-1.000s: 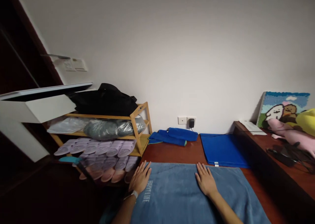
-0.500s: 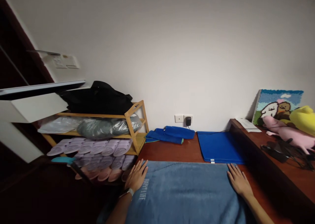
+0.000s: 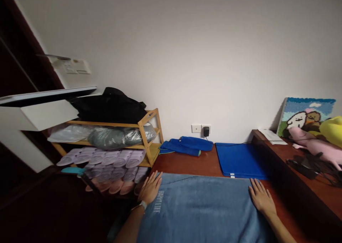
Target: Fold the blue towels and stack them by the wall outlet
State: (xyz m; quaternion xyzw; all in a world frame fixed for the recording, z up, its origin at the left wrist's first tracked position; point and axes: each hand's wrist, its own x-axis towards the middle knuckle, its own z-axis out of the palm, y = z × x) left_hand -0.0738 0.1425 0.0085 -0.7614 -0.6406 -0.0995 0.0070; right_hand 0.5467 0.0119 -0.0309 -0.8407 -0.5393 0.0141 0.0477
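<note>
A grey-blue towel (image 3: 205,207) with "HAPPY LIFE" lettering near its left side lies spread on the reddish-brown wooden table (image 3: 184,163). My left hand (image 3: 150,187) rests flat on its far left corner, fingers stretched out, a watch on the wrist. On the far right corner lies my right hand (image 3: 263,196), palm down with fingers extended. Soft creases run through the towel near my right forearm. Beyond it, a folded bright-blue cloth (image 3: 240,159) with a white tag sits at the right, and a crumpled blue cloth (image 3: 184,145) lies against the wall.
At left stands a wooden rack (image 3: 145,143) with a black bag (image 3: 110,106), plastic-wrapped bundles and several slippers (image 3: 113,157). A plug (image 3: 206,131) sits in the wall socket. On the raised right ledge are a pink plush toy (image 3: 312,143), cables and a dog picture (image 3: 307,116).
The view has shifted slightly, so the surroundings sit a little further right. Both hands stay flat on the towel's far corners, and the towel looks the same.
</note>
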